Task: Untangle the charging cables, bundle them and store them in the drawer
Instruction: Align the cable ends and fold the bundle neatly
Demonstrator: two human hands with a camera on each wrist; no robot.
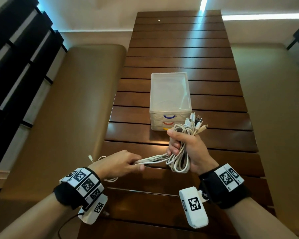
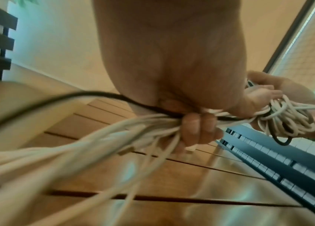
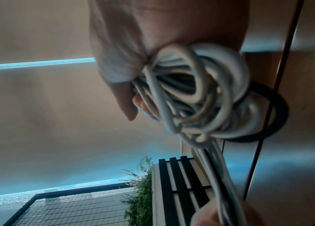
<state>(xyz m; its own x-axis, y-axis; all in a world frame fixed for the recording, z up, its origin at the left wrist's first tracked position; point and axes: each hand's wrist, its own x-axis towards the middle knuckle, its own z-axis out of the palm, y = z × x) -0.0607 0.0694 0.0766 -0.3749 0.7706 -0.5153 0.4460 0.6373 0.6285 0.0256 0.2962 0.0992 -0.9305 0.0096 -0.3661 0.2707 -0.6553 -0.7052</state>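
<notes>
My right hand (image 1: 183,145) grips a coiled bundle of white charging cables (image 1: 179,160) with one black cable among them, over the near part of the wooden table. Several plugs (image 1: 196,122) stick up above the fist. The loops (image 3: 201,97) hang below my palm. A straight run of the same cables (image 1: 154,159) stretches left to my left hand (image 1: 126,163), which pinches the strands (image 2: 152,123) between thumb and fingers (image 2: 201,126). Loose tails (image 1: 100,159) trail off behind that hand. The small translucent drawer unit (image 1: 170,100) stands just beyond, its three drawers pushed in.
The slatted dark wooden table (image 1: 179,52) runs away from me. Padded tan benches (image 1: 72,107) flank it on both sides. A dark slatted screen (image 1: 16,57) stands at far left. A thin black lead (image 1: 66,225) hangs from my left wrist camera.
</notes>
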